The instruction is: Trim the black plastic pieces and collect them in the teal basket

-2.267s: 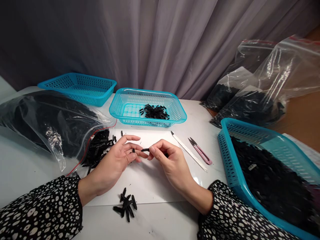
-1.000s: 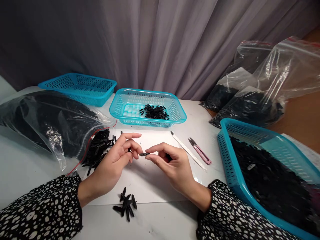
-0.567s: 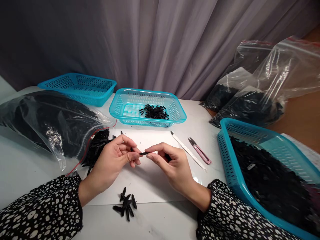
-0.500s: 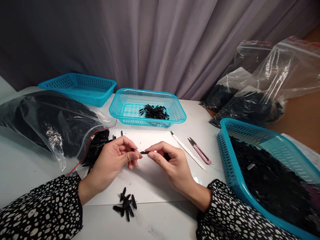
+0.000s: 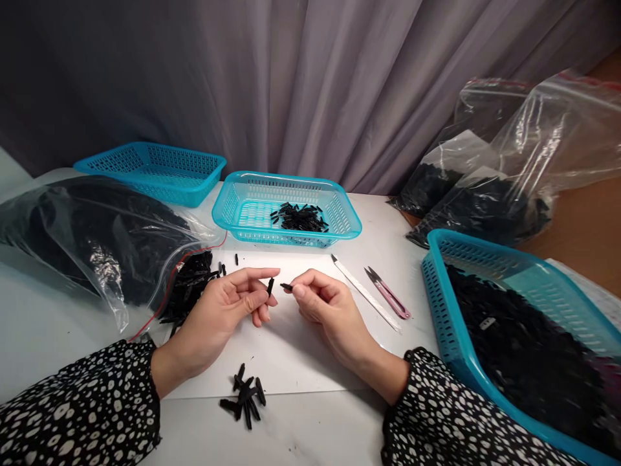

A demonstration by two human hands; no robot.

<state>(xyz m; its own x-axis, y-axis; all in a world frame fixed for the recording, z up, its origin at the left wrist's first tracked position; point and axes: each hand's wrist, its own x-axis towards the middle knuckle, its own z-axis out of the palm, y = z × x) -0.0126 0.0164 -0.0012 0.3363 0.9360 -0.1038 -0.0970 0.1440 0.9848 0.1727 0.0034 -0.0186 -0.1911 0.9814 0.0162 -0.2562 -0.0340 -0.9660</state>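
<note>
Near the centre of the frame I see the left hand (image 5: 220, 314) with thumb and fingers closed on a small black piece (image 5: 270, 287), which stands nearly upright at the fingertips. Just to its right, the right hand (image 5: 330, 307) pinches a second black piece (image 5: 286, 287), lying almost level with its narrow end pointing left; from here I make out a gap between the two pieces. Both hands are over a white sheet (image 5: 301, 362), and a loose pile (image 5: 246, 395) of similar pieces lies at its lower edge, bottom centre. Left of centre, a dark heap (image 5: 191, 285) shows at the mouth of a big plastic bag (image 5: 97, 239). Above the hands I have a blue basket (image 5: 242, 213) with black pieces gathered towards its right side. Right of centre lie a white stick (image 5: 366, 292) with a dark tip and pink-handled scissors (image 5: 388, 294), side by side. A fuller basket (image 5: 439, 314) fills the lower right.
</note>
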